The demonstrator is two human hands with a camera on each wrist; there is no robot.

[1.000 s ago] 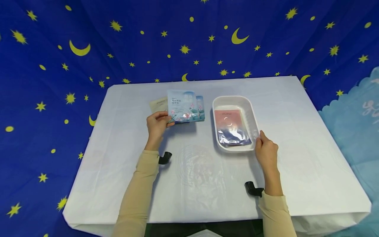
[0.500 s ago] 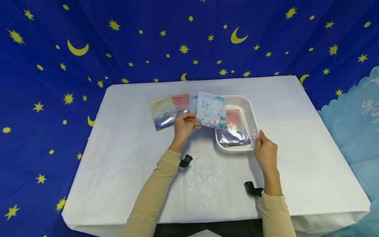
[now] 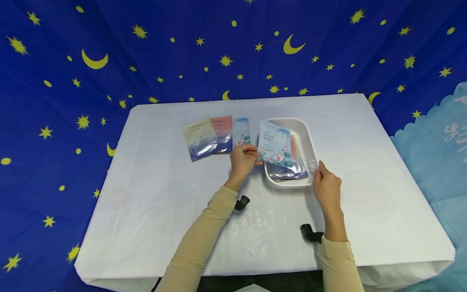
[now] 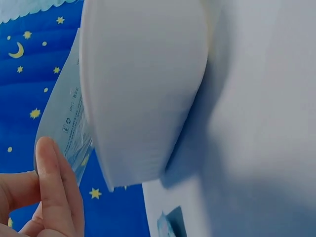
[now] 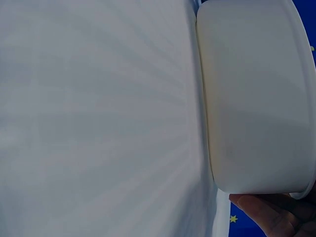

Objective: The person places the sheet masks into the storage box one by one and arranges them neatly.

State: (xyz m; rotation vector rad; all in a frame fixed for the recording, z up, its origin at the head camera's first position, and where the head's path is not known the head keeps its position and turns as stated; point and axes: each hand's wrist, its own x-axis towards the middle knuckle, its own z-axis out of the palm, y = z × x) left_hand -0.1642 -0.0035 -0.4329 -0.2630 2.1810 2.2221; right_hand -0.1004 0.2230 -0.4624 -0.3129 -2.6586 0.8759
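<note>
The left hand [image 3: 243, 160] pinches a light blue packet [image 3: 275, 144] by its near left corner. From that hand the packet reaches rightward and away, over the left part of the white tray [image 3: 306, 148], its slightly longer axis running roughly far to near. The right hand [image 3: 327, 186] is across the tray, gripping its near right corner, so the left is the nearer.

The packet covers much of the red and purple packet [image 3: 288, 170] inside; whether they touch, or how many lie there, cannot be told. Another blue packet [image 3: 241, 129] on the table is partly hidden behind the left hand. The right wrist view leaves the right fingers dark and cut off.
</note>
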